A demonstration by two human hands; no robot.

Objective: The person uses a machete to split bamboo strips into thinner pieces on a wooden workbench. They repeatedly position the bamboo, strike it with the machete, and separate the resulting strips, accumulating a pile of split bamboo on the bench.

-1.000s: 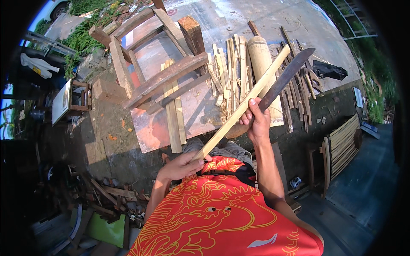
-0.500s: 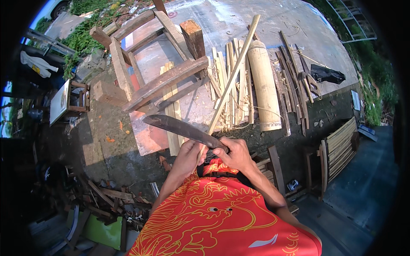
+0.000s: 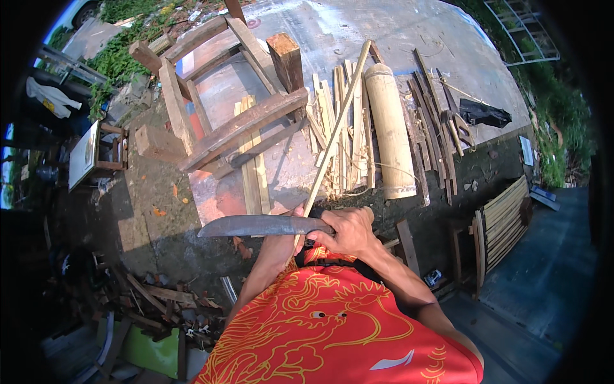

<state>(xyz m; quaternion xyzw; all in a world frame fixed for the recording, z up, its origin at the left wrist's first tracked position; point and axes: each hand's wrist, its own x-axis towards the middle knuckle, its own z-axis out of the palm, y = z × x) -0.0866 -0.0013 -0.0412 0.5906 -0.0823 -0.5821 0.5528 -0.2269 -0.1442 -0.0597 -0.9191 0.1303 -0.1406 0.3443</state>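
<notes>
In my right hand (image 3: 351, 230) is the wooden handle of a machete (image 3: 256, 225), fingers wrapped round it. Its long dark blade points left and lies nearly level across the near part of a bamboo strip (image 3: 339, 123). My left hand (image 3: 279, 246) is closed on that strip close to my waist, partly hidden by the blade. From there the strip slants away and to the right, over a pile of split bamboo strips (image 3: 358, 157). A thick bamboo pole section (image 3: 390, 128) lies right of the pile.
A heavy wooden frame (image 3: 246, 130) stands at the far left on a worn board (image 3: 211, 198). Dark slats (image 3: 441, 137) and a black bag (image 3: 484, 113) lie to the right. A slatted bamboo panel (image 3: 503, 221) leans farther right. Scrap wood (image 3: 173, 294) litters the lower left.
The machete has swung from a slant to nearly level, its tip coming down nearer me. My right wrist has turned, and the handle's butt now shows. The left hand keeps its hold on the strip.
</notes>
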